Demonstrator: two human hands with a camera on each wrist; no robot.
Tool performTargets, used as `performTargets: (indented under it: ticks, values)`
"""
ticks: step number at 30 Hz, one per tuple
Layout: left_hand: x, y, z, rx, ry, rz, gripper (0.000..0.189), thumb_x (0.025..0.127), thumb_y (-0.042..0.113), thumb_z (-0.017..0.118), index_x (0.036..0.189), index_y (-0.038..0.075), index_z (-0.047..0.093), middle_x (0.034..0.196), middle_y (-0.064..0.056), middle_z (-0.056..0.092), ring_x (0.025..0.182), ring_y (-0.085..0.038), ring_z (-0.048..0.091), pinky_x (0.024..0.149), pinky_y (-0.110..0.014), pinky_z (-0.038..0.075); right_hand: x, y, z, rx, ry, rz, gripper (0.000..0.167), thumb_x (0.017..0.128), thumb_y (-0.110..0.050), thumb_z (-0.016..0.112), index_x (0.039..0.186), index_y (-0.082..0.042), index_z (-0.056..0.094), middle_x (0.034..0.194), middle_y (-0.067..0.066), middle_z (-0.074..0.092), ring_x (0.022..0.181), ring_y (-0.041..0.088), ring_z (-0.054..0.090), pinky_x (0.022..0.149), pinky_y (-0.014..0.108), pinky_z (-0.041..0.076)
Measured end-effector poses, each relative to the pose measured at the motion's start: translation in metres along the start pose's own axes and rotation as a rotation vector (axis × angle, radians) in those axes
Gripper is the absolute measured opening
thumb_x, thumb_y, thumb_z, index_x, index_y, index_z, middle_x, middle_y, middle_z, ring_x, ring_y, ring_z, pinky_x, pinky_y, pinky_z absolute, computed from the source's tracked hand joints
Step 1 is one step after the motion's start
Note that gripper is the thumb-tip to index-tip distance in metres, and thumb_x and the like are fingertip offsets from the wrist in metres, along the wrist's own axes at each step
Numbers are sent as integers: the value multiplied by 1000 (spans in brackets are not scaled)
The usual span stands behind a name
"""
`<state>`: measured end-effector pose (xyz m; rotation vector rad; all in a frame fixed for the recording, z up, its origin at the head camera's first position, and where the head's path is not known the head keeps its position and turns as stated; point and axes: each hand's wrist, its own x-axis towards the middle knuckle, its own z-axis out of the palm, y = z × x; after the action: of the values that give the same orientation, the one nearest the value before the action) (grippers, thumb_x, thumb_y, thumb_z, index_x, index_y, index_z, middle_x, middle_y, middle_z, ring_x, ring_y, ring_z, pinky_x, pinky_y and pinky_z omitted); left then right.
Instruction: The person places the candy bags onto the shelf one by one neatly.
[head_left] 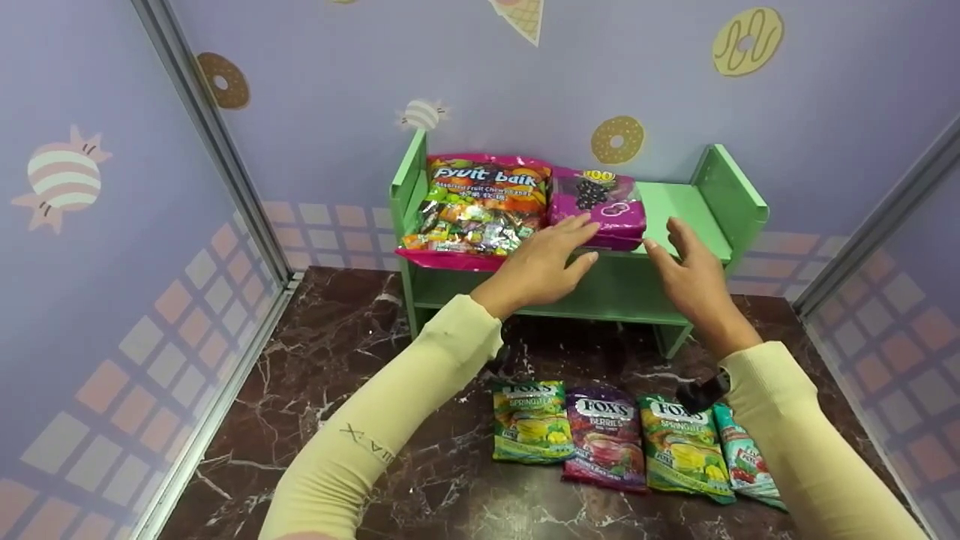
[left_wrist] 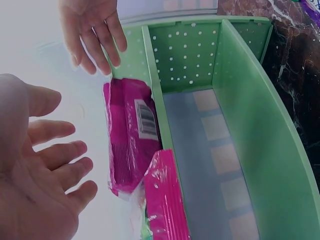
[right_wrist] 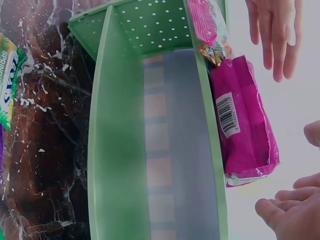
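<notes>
Head view: left hand (head_left: 544, 262) and right hand (head_left: 694, 281), fingers extended, each grip holding nothing, flank the purple pack (head_left: 611, 202) atop the green shelf (head_left: 679, 217).

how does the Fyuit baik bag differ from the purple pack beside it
The Fyuit baik bag is wider than the purple pack. The bag's front shows many small colorful candies; the pack's shows dark fruit. The bag has pink edges, while the pack is mostly purple. Both are shiny and sit on the green shelf.

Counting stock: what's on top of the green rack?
A candy bag and purple packet. In the head view, the left hand partly covers both; anything beneath them is hidden.
</notes>
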<state>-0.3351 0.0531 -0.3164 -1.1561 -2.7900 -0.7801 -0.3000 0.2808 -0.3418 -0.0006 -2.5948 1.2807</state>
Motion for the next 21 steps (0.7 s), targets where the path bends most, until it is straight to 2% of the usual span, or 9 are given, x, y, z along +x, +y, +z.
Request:
performTargets:
  ticks: [4, 9, 21]
  values:
    - [-4, 6, 2, 3, -22, 16, 55, 103, 37, 44, 153, 19, 31, 162, 2, 22, 150, -15, 21, 122, -37, 20, -8, 4, 1, -9, 0, -8, 77, 99, -49, 46, 155, -5, 17, 159, 19, 23, 146, 37, 26, 117, 51, 28]
    - [-7, 10, 7, -12, -20, 35, 54, 102, 35, 45, 152, 17, 32, 161, 1, 25, 149, -15, 22, 121, -35, 23, -17, 7, 5, -44, 10, -12, 76, 99, -50, 46, 154, -5, 20, 156, 22, 28, 143, 39, 31, 115, 52, 29]
    - [-15, 15, 23, -49, -34, 43, 54, 103, 35, 43, 153, 17, 31, 161, 2, 24, 149, -15, 23, 121, -39, 24, -34, 12, 11, -54, 13, -21, 74, 99, -48, 47, 153, -4, 23, 157, 21, 28, 145, 38, 28, 116, 53, 28]
